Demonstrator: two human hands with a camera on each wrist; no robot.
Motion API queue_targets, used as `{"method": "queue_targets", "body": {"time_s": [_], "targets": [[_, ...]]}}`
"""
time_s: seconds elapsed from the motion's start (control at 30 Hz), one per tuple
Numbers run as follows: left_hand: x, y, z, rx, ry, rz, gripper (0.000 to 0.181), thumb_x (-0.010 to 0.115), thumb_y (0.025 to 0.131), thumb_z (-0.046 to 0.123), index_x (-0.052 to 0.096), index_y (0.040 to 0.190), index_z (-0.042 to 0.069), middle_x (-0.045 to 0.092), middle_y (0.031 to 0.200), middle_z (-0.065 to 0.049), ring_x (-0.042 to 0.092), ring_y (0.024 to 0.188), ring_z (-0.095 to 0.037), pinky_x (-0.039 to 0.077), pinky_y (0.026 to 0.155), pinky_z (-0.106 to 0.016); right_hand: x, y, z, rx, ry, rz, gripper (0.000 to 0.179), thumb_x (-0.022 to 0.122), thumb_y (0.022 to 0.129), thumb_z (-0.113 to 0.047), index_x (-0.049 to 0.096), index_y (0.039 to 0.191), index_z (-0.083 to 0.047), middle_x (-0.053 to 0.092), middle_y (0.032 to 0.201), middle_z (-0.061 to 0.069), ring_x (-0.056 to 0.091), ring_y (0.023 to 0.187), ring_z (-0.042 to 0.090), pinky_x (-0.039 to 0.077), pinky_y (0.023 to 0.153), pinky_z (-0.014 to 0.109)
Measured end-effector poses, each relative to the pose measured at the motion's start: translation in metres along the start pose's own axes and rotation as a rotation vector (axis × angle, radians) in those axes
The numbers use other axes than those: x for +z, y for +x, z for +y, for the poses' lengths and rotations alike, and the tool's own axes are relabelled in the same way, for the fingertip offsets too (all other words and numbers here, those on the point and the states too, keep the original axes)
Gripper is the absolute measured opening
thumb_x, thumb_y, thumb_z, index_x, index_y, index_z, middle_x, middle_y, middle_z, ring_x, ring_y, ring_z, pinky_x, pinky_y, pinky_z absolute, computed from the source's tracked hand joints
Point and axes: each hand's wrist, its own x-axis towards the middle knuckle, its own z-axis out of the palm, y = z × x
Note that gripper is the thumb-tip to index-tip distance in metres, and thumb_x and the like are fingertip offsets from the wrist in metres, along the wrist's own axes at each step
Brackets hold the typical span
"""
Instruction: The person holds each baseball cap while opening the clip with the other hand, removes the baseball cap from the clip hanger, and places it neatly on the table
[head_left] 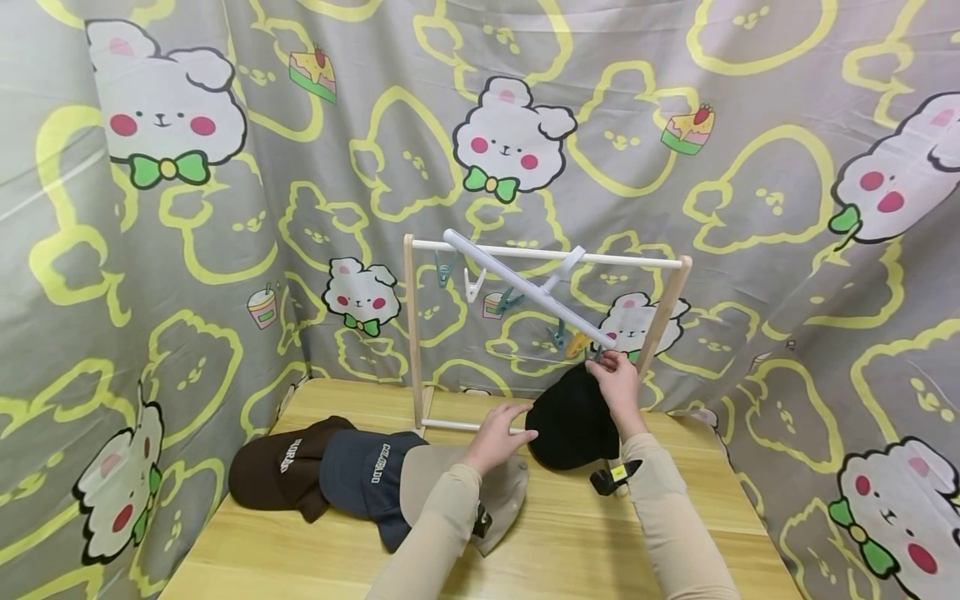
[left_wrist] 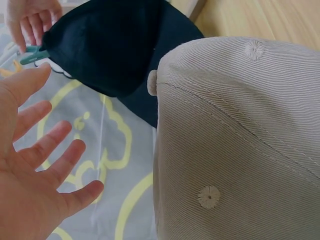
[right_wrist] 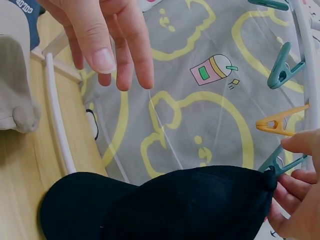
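Observation:
A black cap (head_left: 572,425) hangs at the low right end of a tilted white clip hanger (head_left: 525,287). My right hand (head_left: 618,390) pinches the teal clip (right_wrist: 273,162) at the top of the cap's crown. To the left of the cap, my left hand (head_left: 497,435) has its fingers spread; in the left wrist view they hold nothing. Below that hand lies a beige cap (left_wrist: 235,125) on the table, partly hidden by my left forearm in the head view. A yellow clip (right_wrist: 275,122) sits beside the teal one on the hanger.
The hanger hangs from the top bar of a wooden rack (head_left: 414,333). Several other clips dangle along it, including a white clip (head_left: 474,286). A navy cap (head_left: 367,475) and a brown cap (head_left: 273,471) overlap at the table's left. Patterned curtain (head_left: 360,150) surrounds the table.

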Motion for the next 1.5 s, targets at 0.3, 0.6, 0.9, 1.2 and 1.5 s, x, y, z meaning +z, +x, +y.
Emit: {"method": "queue_targets", "body": {"time_s": [0.3, 0.6, 0.9, 1.2, 1.5], "targets": [[0.001, 0.001, 0.0, -0.007, -0.014, -0.006, 0.051, 0.067, 0.091, 0.038, 0.056, 0.137, 0.02, 0.059, 0.132, -0.007, 0.053, 0.125, -0.029, 0.044, 0.105, -0.045, 0.0, 0.003, 0.001, -0.002, -0.076, -0.025, 0.043, 0.071, 0.088, -0.02, 0.06, 0.121, 0.005, 0.064, 0.116, 0.026, 0.061, 0.106, 0.032, 0.051, 0.089, 0.037], [0.002, 0.003, 0.003, 0.007, 0.014, -0.007, 0.051, 0.067, 0.092, 0.037, 0.055, 0.139, 0.02, 0.057, 0.136, -0.006, 0.052, 0.128, -0.029, 0.043, 0.106, -0.045, 0.001, 0.004, -0.001, 0.018, -0.073, -0.058, 0.045, 0.07, 0.088, -0.021, 0.057, 0.123, 0.005, 0.061, 0.119, 0.026, 0.059, 0.11, 0.035, 0.049, 0.094, 0.043], [0.001, 0.007, 0.006, 0.027, -0.009, -0.012, 0.05, 0.066, 0.092, 0.035, 0.055, 0.138, 0.018, 0.056, 0.136, -0.007, 0.052, 0.128, -0.028, 0.043, 0.107, -0.044, 0.003, 0.007, -0.003, 0.039, -0.051, -0.07, 0.049, 0.068, 0.089, -0.018, 0.053, 0.129, 0.006, 0.06, 0.128, 0.029, 0.058, 0.121, 0.037, 0.048, 0.102, 0.047], [0.003, 0.013, 0.011, 0.05, 0.039, -0.009, 0.052, 0.066, 0.092, 0.036, 0.055, 0.139, 0.017, 0.059, 0.132, -0.007, 0.056, 0.122, -0.026, 0.047, 0.103, -0.04, -0.001, 0.007, -0.006, 0.033, -0.016, -0.059, 0.056, 0.068, 0.088, -0.016, 0.047, 0.135, 0.006, 0.054, 0.134, 0.028, 0.052, 0.126, 0.038, 0.045, 0.105, 0.048], [0.006, 0.018, 0.019, 0.056, 0.048, -0.02, 0.053, 0.064, 0.093, 0.04, 0.054, 0.14, 0.019, 0.058, 0.134, -0.008, 0.055, 0.123, -0.026, 0.046, 0.103, -0.041, -0.007, 0.009, -0.012, 0.026, 0.031, -0.067, 0.058, 0.067, 0.09, -0.01, 0.041, 0.139, 0.007, 0.05, 0.135, 0.028, 0.051, 0.124, 0.039, 0.043, 0.107, 0.046]]}}
